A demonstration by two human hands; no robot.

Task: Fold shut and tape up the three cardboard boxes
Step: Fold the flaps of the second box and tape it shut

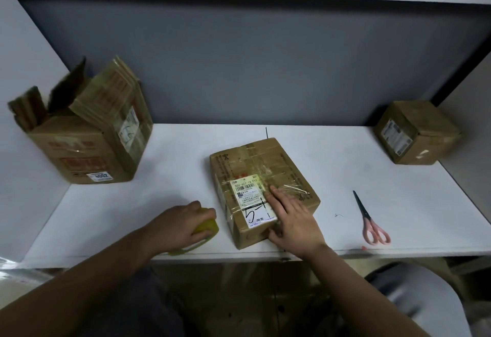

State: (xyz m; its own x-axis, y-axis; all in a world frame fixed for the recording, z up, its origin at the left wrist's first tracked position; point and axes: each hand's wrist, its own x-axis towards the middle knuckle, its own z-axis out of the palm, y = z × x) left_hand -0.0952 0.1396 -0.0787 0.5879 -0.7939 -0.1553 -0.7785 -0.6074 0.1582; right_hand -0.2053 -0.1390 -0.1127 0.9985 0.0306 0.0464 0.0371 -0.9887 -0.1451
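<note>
White desk in a grey-walled cubicle, shelf overhead. Flat box sits centre, flaps down, shiny tape across the top and over its label. Right hand lies on it with fingers straight, pressing the tape near the label, thumb against the near edge. Left hand is curled around a yellow tape roll resting on the desk just left of the box. Tall box far left has flaps up, not yet folded. Small box far right looks closed and taped. Pink-handled scissors lie right of the flat box, apart from it. Step looks like smoothing tape down. To do it well: rub firmly outward along the strip, press ends over the edges, keep the box from sliding. The tall box probably comes next.
</note>
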